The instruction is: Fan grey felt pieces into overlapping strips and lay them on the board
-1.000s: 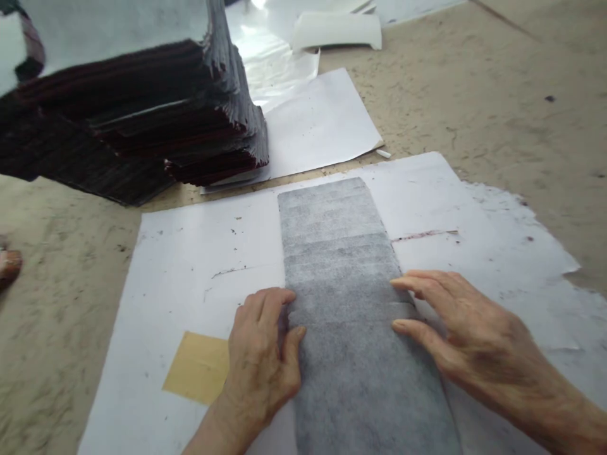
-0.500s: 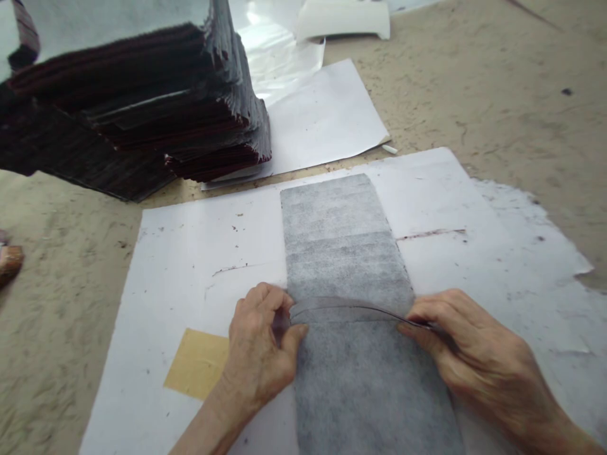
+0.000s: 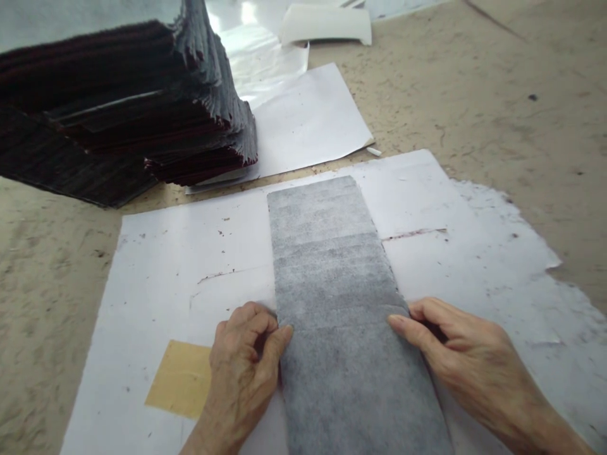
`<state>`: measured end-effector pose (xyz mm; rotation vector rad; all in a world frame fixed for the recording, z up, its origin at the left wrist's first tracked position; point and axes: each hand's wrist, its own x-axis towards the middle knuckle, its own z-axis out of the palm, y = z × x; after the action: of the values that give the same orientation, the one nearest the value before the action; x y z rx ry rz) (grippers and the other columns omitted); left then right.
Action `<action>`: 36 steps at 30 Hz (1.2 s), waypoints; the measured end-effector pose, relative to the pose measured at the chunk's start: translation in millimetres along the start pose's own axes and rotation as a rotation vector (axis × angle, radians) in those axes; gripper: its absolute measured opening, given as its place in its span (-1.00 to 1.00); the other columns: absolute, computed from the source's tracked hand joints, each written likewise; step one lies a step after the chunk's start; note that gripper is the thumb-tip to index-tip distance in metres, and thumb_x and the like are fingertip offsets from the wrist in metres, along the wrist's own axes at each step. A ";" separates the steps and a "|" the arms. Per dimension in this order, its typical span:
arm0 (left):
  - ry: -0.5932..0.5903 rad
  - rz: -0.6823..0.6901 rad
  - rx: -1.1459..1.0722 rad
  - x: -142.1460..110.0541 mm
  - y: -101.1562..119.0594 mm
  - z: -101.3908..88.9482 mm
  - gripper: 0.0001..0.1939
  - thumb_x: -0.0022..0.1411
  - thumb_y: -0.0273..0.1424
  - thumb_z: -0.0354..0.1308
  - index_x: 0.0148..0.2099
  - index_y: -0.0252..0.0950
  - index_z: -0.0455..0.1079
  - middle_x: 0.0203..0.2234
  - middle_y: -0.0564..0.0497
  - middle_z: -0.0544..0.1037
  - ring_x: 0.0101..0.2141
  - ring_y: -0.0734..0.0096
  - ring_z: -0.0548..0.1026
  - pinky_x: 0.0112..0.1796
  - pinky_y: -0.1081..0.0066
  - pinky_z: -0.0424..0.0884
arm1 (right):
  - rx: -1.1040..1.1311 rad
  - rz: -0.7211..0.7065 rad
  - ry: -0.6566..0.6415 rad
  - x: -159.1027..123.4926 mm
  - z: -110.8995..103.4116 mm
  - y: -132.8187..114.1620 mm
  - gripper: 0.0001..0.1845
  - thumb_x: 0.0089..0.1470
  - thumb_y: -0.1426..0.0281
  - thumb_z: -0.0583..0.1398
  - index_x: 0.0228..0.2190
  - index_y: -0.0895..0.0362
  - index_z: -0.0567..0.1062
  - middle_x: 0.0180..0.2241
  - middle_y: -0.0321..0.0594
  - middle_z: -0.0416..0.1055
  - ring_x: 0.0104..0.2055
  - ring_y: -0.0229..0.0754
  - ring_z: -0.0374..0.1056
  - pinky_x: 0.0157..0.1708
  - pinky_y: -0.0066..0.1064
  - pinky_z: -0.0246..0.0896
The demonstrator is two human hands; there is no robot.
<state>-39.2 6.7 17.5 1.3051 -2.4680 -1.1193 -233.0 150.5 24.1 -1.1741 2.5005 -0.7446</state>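
A long grey fibrous sheet (image 3: 327, 265), like non-woven backing, runs up the middle of the white paper toward the far side. A faint crosswise line shows on it between my hands. At its left edge my left hand (image 3: 249, 360) is closed, thumb tip on the margin and fingers curled beside it. My right hand (image 3: 459, 354) pinches the right edge, thumb on top and forefinger at the side. The near end of the sheet runs out of view at the bottom.
White paper (image 3: 161, 272) with dark specks lies under the sheet, a yellow patch (image 3: 183, 379) on its left. A tall stack of dark, grey-edged pieces (image 3: 190, 126) stands at the back left. Behind are another white sheet (image 3: 313, 120) and a curved cream piece (image 3: 327, 24).
A raised, bowed edge between my hands has come down and now lies flat against the grey sheet. Both hands stay at its sides. The view has shifted slightly right.
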 end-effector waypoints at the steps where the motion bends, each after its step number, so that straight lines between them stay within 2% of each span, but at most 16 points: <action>1: -0.013 -0.006 -0.019 0.6 0.2 -0.7 -0.71 0.17 -0.32 0.03 -0.57 -0.25 0.21 -0.55 0.08 0.30 -0.43 0.39 0.29 -0.36 0.35 0.12 | 0.002 0.003 0.001 0.5 0.1 -0.2 -0.63 0.03 0.21 0.08 -0.71 0.08 0.24 -0.74 -0.40 0.15 -0.71 -0.35 0.11 -0.68 -0.48 0.02; 9: -0.038 -0.047 -0.030 3.5 2.1 -1.7 -0.74 0.12 -0.32 0.07 -0.58 -0.26 0.21 -0.55 0.10 0.30 -0.45 0.41 0.27 -0.34 0.35 0.10 | 0.041 0.036 -0.049 2.8 -0.9 1.2 -0.66 -0.04 0.23 0.10 -0.72 0.08 0.20 -0.74 -0.40 0.13 -0.71 -0.35 0.08 -0.69 -0.48 -0.02; 20: -0.029 0.010 -0.010 -0.6 -5.4 -0.9 -0.72 0.14 -0.29 0.06 -0.58 -0.25 0.20 -0.55 0.10 0.30 -0.44 0.40 0.29 -0.35 0.35 0.14 | 0.087 0.043 -0.066 3.5 -3.0 0.9 -0.68 -0.06 0.27 0.12 -0.71 0.08 0.19 -0.73 -0.41 0.11 -0.69 -0.36 0.04 -0.69 -0.49 -0.06; 26: -0.082 0.072 0.070 0.7 -15.9 -1.6 -0.68 0.17 -0.20 0.04 -0.55 -0.24 0.23 -0.52 0.11 0.34 -0.41 0.41 0.34 -0.33 0.36 0.20 | 0.080 0.076 -0.082 1.6 -1.8 1.7 -0.70 -0.07 0.30 0.12 -0.70 0.09 0.17 -0.69 -0.39 0.15 -0.64 -0.35 0.09 -0.63 -0.50 -0.02; 29: -0.055 0.091 0.090 0.3 -16.6 -0.2 -0.68 0.18 -0.19 0.04 -0.55 -0.24 0.24 -0.52 0.12 0.35 -0.42 0.42 0.35 -0.33 0.36 0.22 | 0.049 0.136 -0.090 1.3 -1.1 0.6 -0.71 -0.10 0.27 0.12 -0.70 0.09 0.19 -0.69 -0.38 0.18 -0.63 -0.33 0.11 -0.61 -0.48 0.00; 32: -0.011 0.099 0.122 -0.8 -16.7 1.4 -0.71 0.15 -0.20 0.07 -0.53 -0.23 0.27 -0.50 0.12 0.38 -0.42 0.42 0.36 -0.33 0.36 0.22 | -0.021 0.259 -0.093 2.4 -0.8 -3.4 -0.71 -0.16 0.23 0.13 -0.73 0.08 0.21 -0.71 -0.37 0.19 -0.65 -0.30 0.11 -0.64 -0.46 -0.02; 36: -0.010 0.103 0.109 -1.4 -17.6 2.7 -0.71 0.15 -0.20 0.08 -0.54 -0.23 0.28 -0.50 0.13 0.39 -0.42 0.42 0.36 -0.34 0.37 0.20 | -0.092 0.396 -0.104 4.0 -1.0 -9.3 -0.70 -0.23 0.19 0.14 -0.77 0.07 0.22 -0.75 -0.37 0.19 -0.66 -0.28 0.12 -0.64 -0.44 -0.02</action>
<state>-27.9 3.1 4.1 1.1860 -2.6037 -0.9833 -230.1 142.8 30.1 -0.6861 2.5836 -0.4550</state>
